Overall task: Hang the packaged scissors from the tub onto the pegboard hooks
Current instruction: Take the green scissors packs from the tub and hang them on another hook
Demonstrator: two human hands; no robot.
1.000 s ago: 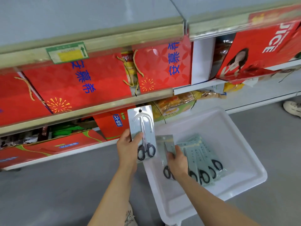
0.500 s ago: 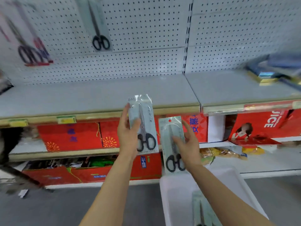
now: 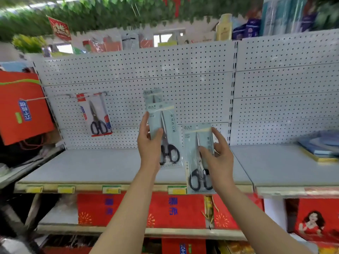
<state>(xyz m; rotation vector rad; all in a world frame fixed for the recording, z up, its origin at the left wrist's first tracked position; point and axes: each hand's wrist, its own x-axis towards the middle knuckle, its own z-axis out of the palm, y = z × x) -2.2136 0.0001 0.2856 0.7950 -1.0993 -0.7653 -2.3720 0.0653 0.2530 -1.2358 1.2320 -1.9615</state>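
My left hand (image 3: 149, 142) grips a pale blue pack of black-handled scissors (image 3: 166, 132), held upright in front of the white pegboard (image 3: 183, 74). The top of another hanging pack (image 3: 153, 95) shows just above it. My right hand (image 3: 218, 156) holds a second scissors pack (image 3: 199, 156), lower and to the right, over the shelf's front edge. A different packaged pair of scissors (image 3: 96, 115) hangs from a hook (image 3: 86, 95) at the pegboard's left. The tub is out of view.
A grey shelf (image 3: 91, 165) runs below the pegboard, with yellow price tags on its front lip. Red gift boxes (image 3: 176, 209) fill the shelf underneath. A red bag (image 3: 20, 107) hangs at the left. Blue flat items (image 3: 319, 145) lie on the shelf at right.
Both hands have risen with their scissors packs from the tub up to the pegboard. The view has swung upward, so the tub has dropped out of sight.
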